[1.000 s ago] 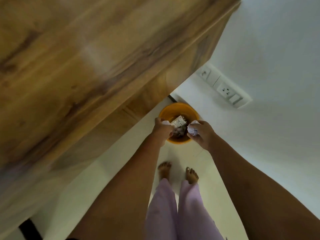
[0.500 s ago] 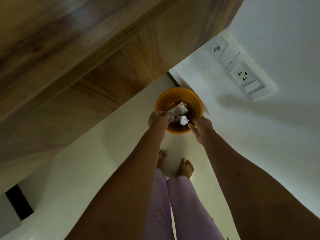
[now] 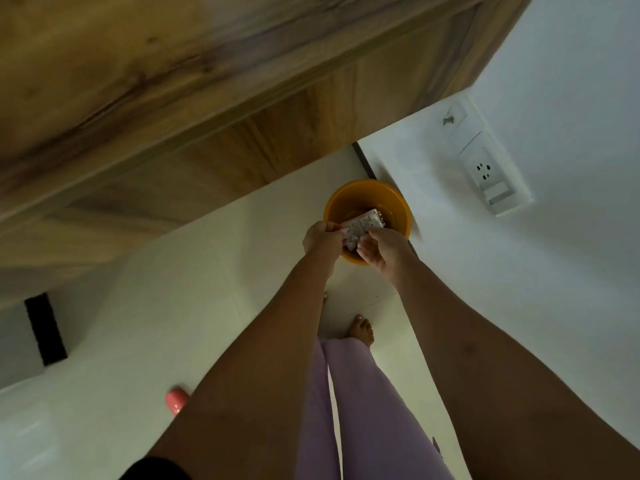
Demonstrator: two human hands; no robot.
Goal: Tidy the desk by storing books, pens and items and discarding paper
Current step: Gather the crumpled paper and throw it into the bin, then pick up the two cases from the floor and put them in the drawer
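An orange bin (image 3: 349,199) stands on the pale floor by the white wall. Inside it lies a printed white packet (image 3: 367,226), with darker rubbish under it that my hands mostly hide. My left hand (image 3: 321,240) hovers over the bin's near-left rim with its fingers curled shut, and a small pale paper scrap (image 3: 343,231) shows at the fingertips. My right hand (image 3: 385,251) is over the near rim, palm up and fingers apart, with nothing in it.
The wooden desk (image 3: 173,98) overhangs the upper left, close above the bin. A wall socket panel (image 3: 485,171) is on the white wall to the right. A pink object (image 3: 176,402) lies on the floor at lower left. My bare foot (image 3: 362,330) stands just behind the bin.
My right hand let its crumpled white paper fall into the bin and is now spread empty. Both hands have drawn closer together over the bin; the view tilted down.
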